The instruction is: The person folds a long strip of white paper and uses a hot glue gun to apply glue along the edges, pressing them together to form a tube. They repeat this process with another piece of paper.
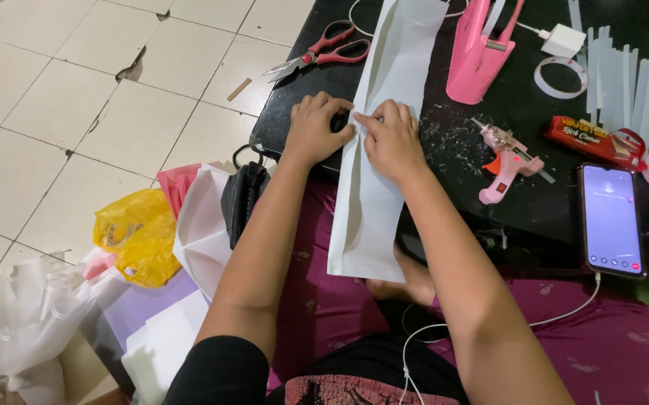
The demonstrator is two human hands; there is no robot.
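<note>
My left hand [315, 127] lies knuckles up on the black worktop [489, 195], fingers curled and half closed, their tips pressing the left edge of the long white paper strip [384, 135]. My right hand [392, 139] rests on the strip itself, fingers bent and close together, pinching a fold against my left fingertips. Neither hand grips anything; both only press. The strip runs from the far side of the worktop toward me and hangs over the near edge above my lap. Red-handled scissors [324, 51] lie just beyond my left hand; a pink glue gun [506, 161] sits to my right.
</note>
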